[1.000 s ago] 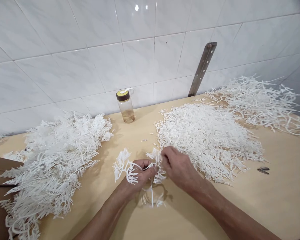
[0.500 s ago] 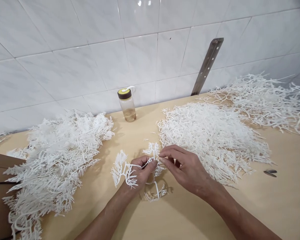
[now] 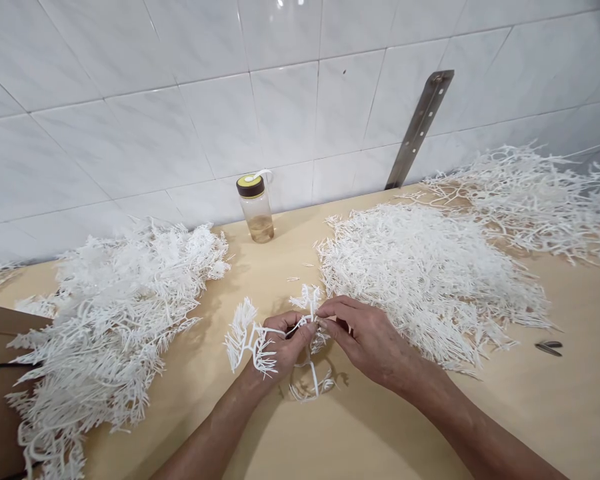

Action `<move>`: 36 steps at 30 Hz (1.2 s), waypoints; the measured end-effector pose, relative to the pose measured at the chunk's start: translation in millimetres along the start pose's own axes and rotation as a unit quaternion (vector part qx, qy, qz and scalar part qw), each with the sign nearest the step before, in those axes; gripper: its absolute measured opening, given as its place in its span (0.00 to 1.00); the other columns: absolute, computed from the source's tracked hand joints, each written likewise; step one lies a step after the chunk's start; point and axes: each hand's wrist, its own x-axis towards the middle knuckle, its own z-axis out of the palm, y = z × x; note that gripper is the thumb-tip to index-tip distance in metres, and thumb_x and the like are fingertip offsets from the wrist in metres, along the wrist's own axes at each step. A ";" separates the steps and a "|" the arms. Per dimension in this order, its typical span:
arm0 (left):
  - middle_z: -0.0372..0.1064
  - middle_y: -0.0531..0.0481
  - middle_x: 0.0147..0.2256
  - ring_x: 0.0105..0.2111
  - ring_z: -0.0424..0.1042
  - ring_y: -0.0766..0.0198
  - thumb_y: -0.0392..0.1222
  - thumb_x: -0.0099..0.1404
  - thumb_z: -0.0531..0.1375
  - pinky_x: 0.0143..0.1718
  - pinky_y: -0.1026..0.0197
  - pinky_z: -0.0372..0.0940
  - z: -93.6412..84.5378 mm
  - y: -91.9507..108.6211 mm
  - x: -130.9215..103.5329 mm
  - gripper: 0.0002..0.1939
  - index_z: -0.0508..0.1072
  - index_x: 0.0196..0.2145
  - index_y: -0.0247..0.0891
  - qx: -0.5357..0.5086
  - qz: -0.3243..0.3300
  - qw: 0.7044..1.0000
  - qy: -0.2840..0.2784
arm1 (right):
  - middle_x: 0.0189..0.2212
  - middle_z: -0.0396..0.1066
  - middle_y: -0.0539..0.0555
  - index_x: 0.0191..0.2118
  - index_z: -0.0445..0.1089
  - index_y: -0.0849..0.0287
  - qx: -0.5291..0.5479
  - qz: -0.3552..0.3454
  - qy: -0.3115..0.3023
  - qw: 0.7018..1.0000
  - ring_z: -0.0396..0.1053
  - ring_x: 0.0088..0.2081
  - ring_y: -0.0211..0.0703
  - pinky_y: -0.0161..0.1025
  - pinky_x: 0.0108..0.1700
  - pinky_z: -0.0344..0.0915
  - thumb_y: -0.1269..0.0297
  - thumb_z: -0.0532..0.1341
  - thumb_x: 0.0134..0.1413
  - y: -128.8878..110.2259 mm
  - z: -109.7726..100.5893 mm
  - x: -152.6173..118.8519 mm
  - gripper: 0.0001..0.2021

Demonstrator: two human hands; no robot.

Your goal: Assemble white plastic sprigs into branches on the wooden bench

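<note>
A white plastic branch point(image 3: 250, 343) with feathery sprigs is pinched between the thumb and fingers of my left hand point(image 3: 286, 340). Its forks spread to the left, upward and down toward the tabletop. Thumb and forefinger of my right hand point(image 3: 367, 337) are closed at the branch's upper fork, close to my left thumb tip. Whatever small piece the right fingertips grip there is mostly covered by them. To the right of that hand lies a broad heap of loose white sprigs point(image 3: 420, 273).
Finished-looking feathery branches pile up on the left point(image 3: 125, 287), beside a brown box point(image 3: 5, 333). A bottle point(image 3: 257, 213) stands near the tiled wall. Bare branching stems point(image 3: 545, 200) lie at the far right; a metal strip point(image 3: 420, 130) leans on the wall. Two small dark slivers point(image 3: 549, 348) rest at right.
My right fingertips have come in closer to the branch, against its upper fork by my left thumb. My left hand keeps its grip almost unmoved.
</note>
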 end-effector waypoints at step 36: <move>0.58 0.57 0.18 0.19 0.56 0.69 0.56 0.60 0.61 0.21 0.65 0.52 -40.5 11.9 50.4 0.19 0.68 0.24 0.37 0.130 0.044 0.990 0.039 | 0.25 0.68 0.53 0.28 0.65 0.58 -0.050 0.106 0.215 0.970 0.65 0.27 0.42 0.38 0.32 0.59 0.68 0.53 0.57 27.2 65.5 65.9 0.08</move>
